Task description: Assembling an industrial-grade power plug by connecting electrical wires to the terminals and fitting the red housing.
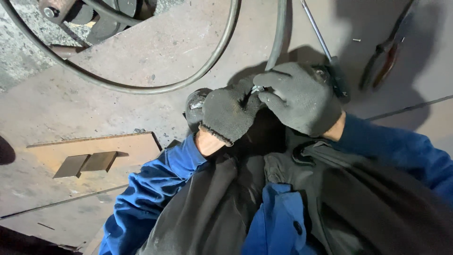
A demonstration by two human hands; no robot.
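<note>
The left hand [230, 113], in a dark grey knit glove, is curled shut around a dark rounded part [194, 107], most of which it covers, so its shape and kind cannot be made out; only a blackish bulge with a pale glint shows to the left of the knuckles. The right hand [302, 97], gloved the same way, lies just beside it with the fingers bent down over a small bright metal piece [257, 89] between the two hands; whether those fingers truly grip it or only press on it cannot be told. A grey hose [279, 35] comes down from the top edge and disappears under the right hand. Both forearms wear blue sleeves [155, 189], and a dark jacket fills the lower frame, hiding whatever lies beneath the hands. Just past the right hand a thin screwdriver [317, 33] rests on the rusty steel plate [160, 52], its handle in shadow. Further right lie pliers [384, 59], dim and partly cut off by the top edge. A large curved loop of hose [141, 89] sweeps across the plate on the left, and two small metal blocks [86, 164] sit on a brownish sheet.
</note>
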